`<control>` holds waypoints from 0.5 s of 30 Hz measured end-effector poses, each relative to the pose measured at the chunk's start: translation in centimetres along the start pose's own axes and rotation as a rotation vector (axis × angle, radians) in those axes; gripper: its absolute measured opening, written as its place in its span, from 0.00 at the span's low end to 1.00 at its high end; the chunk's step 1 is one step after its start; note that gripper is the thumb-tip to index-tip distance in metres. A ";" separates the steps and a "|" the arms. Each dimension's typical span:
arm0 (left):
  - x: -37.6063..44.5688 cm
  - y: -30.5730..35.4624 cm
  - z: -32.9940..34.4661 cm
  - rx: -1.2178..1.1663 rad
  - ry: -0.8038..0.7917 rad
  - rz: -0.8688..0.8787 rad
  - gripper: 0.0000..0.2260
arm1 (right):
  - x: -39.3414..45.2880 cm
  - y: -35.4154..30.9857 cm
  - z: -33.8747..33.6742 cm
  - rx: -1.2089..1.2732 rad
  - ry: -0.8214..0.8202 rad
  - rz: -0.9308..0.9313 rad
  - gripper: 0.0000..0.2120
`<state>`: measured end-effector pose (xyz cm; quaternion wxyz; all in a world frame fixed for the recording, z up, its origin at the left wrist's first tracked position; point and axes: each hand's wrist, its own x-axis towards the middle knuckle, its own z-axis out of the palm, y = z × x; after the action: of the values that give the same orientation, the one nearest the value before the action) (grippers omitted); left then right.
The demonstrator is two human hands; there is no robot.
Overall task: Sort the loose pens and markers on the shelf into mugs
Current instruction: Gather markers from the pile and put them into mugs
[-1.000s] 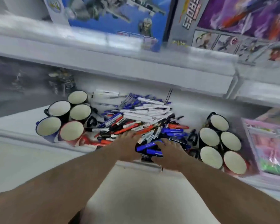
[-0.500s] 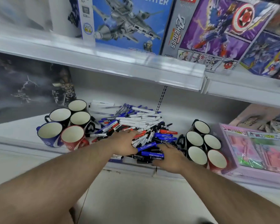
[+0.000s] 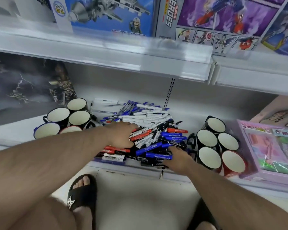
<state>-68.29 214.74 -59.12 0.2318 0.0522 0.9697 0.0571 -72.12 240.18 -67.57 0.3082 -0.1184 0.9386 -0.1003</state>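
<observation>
My left hand [image 3: 121, 135] grips red markers [image 3: 140, 135]; my right hand [image 3: 176, 156] rests flat on blue ones. Better to gather one colour, then lift it to the mugs [image 3: 208, 138].

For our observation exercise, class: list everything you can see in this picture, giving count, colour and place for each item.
Pile of pens and markers: too many to count; blue, red, black and white; middle of the lower shelf.
Left mugs: five, white inside, mostly dark, one blue-rimmed, one red-rimmed; left of the pile.
Right mugs: five, white inside, four dark, one red; right of the pile.
Jet box: one, blue; upper shelf.
Heroes box: one, purple; upper shelf, right.
Dark box: one, grey with lightning; lower shelf, far left.
Pink box: one, pink; lower shelf, right.
Sandal: one, black; floor, on a foot.
Left hand: grip on red markers.
Right hand: fingers resting on blue markers at the pile's front.
</observation>
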 end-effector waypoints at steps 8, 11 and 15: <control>0.8 0.6 -1.5 -0.033 0.057 0.021 0.34 | 0.4 -0.6 -2.2 0.047 0.070 0.016 0.37; 0.9 1.1 -0.6 -0.032 0.036 0.043 0.34 | 0.6 -0.7 -2.2 0.030 0.066 0.001 0.37; 1.2 1.0 -0.1 0.031 0.027 0.074 0.34 | 0.9 0.3 -0.8 -0.203 -0.018 -0.040 0.35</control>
<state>-69.34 215.83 -59.43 0.2155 0.0905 0.9709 0.0515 -73.34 240.35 -67.47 0.3012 -0.1685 0.9385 -0.0099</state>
